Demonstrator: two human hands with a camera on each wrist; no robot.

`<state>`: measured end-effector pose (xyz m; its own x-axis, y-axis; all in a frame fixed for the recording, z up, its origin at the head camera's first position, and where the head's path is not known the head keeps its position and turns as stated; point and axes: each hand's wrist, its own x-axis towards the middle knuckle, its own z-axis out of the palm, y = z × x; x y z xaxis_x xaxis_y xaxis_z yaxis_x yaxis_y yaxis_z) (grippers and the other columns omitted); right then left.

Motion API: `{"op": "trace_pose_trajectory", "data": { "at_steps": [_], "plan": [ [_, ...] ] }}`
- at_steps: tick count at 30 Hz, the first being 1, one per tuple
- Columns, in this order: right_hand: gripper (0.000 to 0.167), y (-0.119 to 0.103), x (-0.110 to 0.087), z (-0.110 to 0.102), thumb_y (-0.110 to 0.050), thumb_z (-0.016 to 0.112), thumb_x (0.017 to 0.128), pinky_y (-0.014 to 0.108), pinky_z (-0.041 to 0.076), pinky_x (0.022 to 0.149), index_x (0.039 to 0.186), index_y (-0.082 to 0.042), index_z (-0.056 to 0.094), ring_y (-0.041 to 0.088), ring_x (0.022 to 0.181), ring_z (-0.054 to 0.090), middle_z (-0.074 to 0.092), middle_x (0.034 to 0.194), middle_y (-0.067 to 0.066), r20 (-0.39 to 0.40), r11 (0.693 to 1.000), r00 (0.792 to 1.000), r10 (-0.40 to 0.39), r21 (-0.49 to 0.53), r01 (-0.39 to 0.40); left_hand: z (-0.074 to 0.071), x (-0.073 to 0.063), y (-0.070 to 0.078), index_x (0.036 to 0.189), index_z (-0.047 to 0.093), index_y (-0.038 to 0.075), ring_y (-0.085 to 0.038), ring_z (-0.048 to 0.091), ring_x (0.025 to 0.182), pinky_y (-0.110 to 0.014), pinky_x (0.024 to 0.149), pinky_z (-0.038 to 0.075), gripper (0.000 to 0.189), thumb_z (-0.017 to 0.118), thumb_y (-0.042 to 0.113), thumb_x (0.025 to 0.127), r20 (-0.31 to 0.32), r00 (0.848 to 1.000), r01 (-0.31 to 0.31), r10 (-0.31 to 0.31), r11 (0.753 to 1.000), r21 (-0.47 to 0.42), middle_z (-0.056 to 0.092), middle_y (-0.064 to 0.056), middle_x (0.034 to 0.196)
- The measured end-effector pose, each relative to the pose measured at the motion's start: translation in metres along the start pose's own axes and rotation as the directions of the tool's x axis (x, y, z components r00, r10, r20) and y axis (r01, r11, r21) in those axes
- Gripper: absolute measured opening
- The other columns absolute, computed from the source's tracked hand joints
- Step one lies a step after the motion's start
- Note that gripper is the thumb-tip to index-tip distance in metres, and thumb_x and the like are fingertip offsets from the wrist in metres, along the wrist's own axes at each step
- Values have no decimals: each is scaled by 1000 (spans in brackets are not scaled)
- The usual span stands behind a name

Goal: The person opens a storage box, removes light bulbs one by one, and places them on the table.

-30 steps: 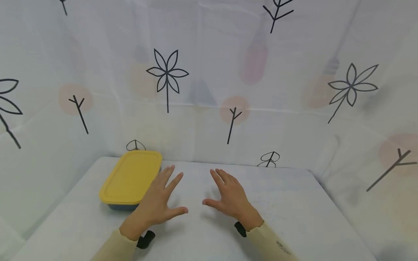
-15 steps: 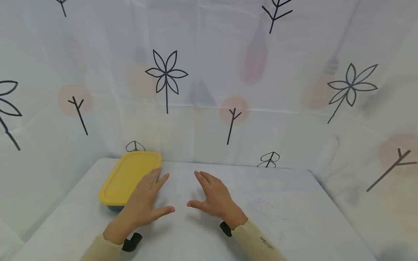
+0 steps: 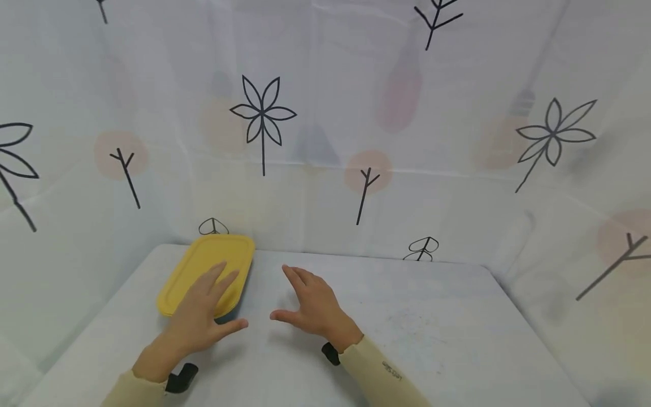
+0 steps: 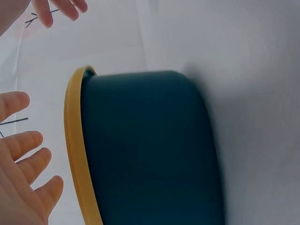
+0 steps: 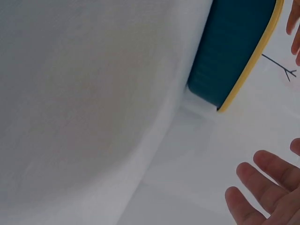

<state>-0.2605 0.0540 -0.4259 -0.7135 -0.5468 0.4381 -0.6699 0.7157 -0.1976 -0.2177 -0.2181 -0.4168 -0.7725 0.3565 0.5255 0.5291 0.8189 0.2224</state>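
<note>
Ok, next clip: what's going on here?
A person's left hand and right hand are held open over a white table, gripping nothing. The left hand is nearer the dark teal container, which has its yellow lid on; in the head view that hand hides part of the lid. The left wrist view shows a gap between hand and container, so it does not appear to be handled yet.
</note>
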Motion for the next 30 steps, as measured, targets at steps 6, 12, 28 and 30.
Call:
{"op": "trace_pose_trajectory", "data": {
  "at_steps": [6, 12, 28, 30],
  "plan": [
    [96, -8, 7, 8, -74, 56, 78, 40, 47, 99, 151, -20, 26, 22, 124, 49, 46, 141, 4, 10, 999, 1000, 21, 26, -21, -8, -3, -11, 145, 41, 14, -43, 35, 131, -63, 99, 36, 97, 78, 58, 68, -13, 999, 41, -41, 999, -21, 31, -19, 150],
    [96, -20, 17, 12, -75, 54, 78, 39, 47, 98, 152, -21, 25, 21, 122, 50, 46, 141, 3, 46, 997, 998, 50, 57, -53, -17, -7, -28, 143, 42, 11, -44, 36, 128, -65, 96, 36, 97, 82, 55, 66, -31, 995, 89, -91, 995, -48, 34, -22, 147],
    [100, -49, 36, 30, -77, 55, 75, 38, 46, 100, 153, -28, 17, 17, 128, 44, 35, 150, -1, 184, 938, 964, 191, 256, -235, -39, -25, -71, 148, 31, 7, -51, 20, 134, -74, 99, 22, 101, 83, 44, 70, 110, 955, 295, -276, 925, -239, 21, -27, 152],
    [102, -52, 38, 33, -79, 55, 73, 39, 46, 100, 153, -30, 16, 17, 129, 44, 34, 150, -2, 201, 920, 955, 217, 286, -269, -38, -27, -76, 147, 32, 4, -51, 21, 134, -74, 99, 22, 101, 84, 42, 69, 109, 953, 301, -282, 921, -248, 22, -28, 151]
  ]
}}
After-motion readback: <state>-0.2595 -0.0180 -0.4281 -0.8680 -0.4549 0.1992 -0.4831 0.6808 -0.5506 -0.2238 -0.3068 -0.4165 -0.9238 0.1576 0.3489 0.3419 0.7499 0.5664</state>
